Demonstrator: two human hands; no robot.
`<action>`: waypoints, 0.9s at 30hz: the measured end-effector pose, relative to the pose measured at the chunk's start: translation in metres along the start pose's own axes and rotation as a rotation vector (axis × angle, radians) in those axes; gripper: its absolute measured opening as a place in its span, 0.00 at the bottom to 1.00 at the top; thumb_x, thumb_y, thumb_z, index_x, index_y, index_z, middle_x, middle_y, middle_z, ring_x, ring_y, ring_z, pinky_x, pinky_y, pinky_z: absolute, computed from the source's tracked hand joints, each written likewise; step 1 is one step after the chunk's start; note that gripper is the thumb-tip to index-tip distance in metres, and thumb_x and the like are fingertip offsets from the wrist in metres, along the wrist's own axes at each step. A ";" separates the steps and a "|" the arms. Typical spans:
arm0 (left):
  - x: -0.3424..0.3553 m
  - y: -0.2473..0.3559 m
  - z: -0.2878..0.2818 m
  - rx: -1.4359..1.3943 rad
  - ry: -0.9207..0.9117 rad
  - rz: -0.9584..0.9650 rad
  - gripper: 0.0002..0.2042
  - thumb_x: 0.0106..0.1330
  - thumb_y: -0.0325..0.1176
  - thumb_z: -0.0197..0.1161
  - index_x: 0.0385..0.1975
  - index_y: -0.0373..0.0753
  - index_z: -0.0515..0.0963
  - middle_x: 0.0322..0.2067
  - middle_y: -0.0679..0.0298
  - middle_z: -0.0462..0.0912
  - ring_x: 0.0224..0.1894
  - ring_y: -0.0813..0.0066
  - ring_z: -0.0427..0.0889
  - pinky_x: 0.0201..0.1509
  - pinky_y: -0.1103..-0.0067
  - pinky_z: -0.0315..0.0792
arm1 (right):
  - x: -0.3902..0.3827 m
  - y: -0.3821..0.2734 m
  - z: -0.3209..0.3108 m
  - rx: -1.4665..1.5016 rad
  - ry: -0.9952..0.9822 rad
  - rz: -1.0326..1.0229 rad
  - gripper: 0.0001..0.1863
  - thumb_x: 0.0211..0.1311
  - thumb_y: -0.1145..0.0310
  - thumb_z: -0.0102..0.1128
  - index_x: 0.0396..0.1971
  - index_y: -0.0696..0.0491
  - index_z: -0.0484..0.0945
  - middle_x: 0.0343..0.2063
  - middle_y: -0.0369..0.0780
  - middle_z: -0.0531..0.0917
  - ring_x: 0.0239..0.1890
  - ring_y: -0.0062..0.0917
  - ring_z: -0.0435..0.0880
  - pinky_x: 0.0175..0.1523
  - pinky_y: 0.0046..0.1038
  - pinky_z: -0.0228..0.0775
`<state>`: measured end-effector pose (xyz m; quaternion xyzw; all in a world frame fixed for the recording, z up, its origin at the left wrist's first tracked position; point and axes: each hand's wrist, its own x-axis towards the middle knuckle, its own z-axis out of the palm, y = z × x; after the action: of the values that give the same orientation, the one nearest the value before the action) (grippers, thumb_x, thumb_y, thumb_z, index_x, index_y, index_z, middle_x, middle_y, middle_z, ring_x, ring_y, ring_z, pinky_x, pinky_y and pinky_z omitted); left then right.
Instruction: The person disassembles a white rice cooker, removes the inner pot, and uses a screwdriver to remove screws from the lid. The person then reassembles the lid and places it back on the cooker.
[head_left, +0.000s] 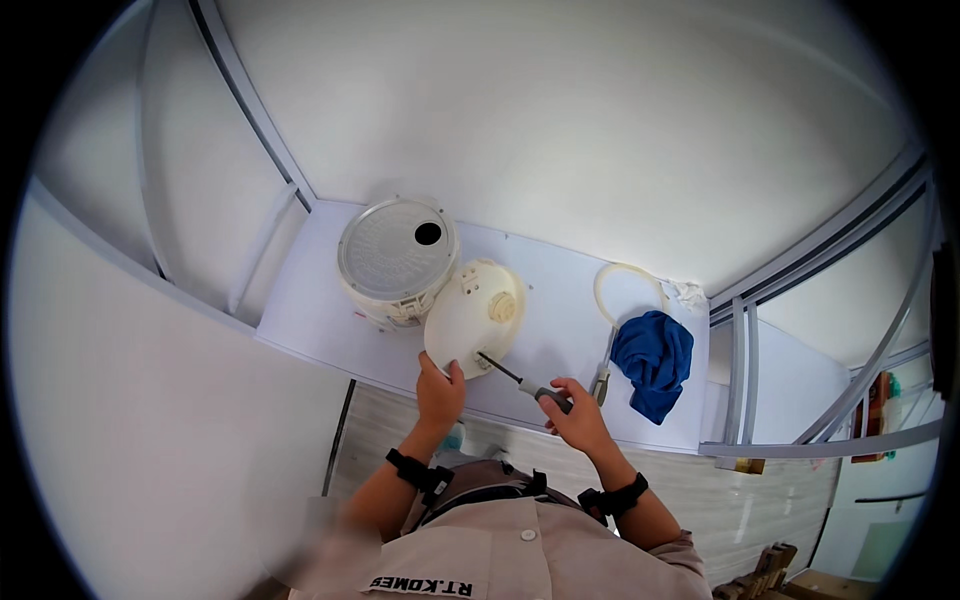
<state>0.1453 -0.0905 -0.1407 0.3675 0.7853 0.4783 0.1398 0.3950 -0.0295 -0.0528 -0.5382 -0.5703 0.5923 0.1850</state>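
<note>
A: What's nearest?
B: The beige shirt, at six o'clock. With the cream cover as dial centre, leftmost is the round tub, at half past ten, just beside it on the white table.
A: The left hand?
B: At seven, pinching the cover's rim, thumb on the near face.
A: And the screwdriver?
B: Its tip is at a small fitting near the cover's six o'clock edge; whether it's seated, I can't tell. At half past four, the right hand has its fingers wrapped around the handle.
A: Risks?
B: That slanted shaft could slip and jab the left thumb. A one-sided hold could let the cover swivel into the tub.
A: Farther right?
B: The blue cloth, just past three.
</note>
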 end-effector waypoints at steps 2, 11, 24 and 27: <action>0.000 0.007 -0.003 -0.014 -0.022 -0.019 0.20 0.70 0.30 0.63 0.54 0.26 0.66 0.36 0.37 0.85 0.38 0.38 0.87 0.40 0.58 0.79 | 0.009 0.010 -0.009 0.077 -0.130 0.178 0.18 0.64 0.67 0.70 0.49 0.60 0.81 0.37 0.43 0.84 0.35 0.29 0.87 0.41 0.32 0.79; 0.001 0.009 -0.006 -0.019 -0.058 0.002 0.21 0.71 0.31 0.62 0.56 0.26 0.65 0.38 0.36 0.84 0.37 0.37 0.85 0.40 0.55 0.78 | 0.004 0.023 -0.001 -0.239 0.138 -0.546 0.19 0.62 0.68 0.70 0.51 0.59 0.82 0.35 0.45 0.85 0.36 0.30 0.87 0.42 0.31 0.78; 0.000 0.007 -0.004 0.050 -0.055 0.051 0.21 0.69 0.32 0.63 0.56 0.27 0.65 0.36 0.38 0.85 0.37 0.35 0.85 0.41 0.54 0.78 | 0.000 0.024 -0.007 -0.272 0.100 -0.573 0.19 0.58 0.69 0.74 0.49 0.57 0.84 0.40 0.44 0.85 0.46 0.32 0.87 0.48 0.33 0.78; 0.000 0.009 -0.005 0.064 -0.057 0.041 0.21 0.69 0.32 0.63 0.55 0.27 0.66 0.36 0.38 0.85 0.37 0.36 0.85 0.41 0.54 0.78 | -0.004 0.022 -0.004 -0.202 0.079 -0.334 0.18 0.58 0.69 0.73 0.49 0.57 0.84 0.40 0.44 0.85 0.45 0.32 0.86 0.48 0.32 0.78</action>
<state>0.1463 -0.0908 -0.1310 0.4013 0.7882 0.4450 0.1403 0.4083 -0.0370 -0.0690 -0.4748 -0.7007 0.4712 0.2481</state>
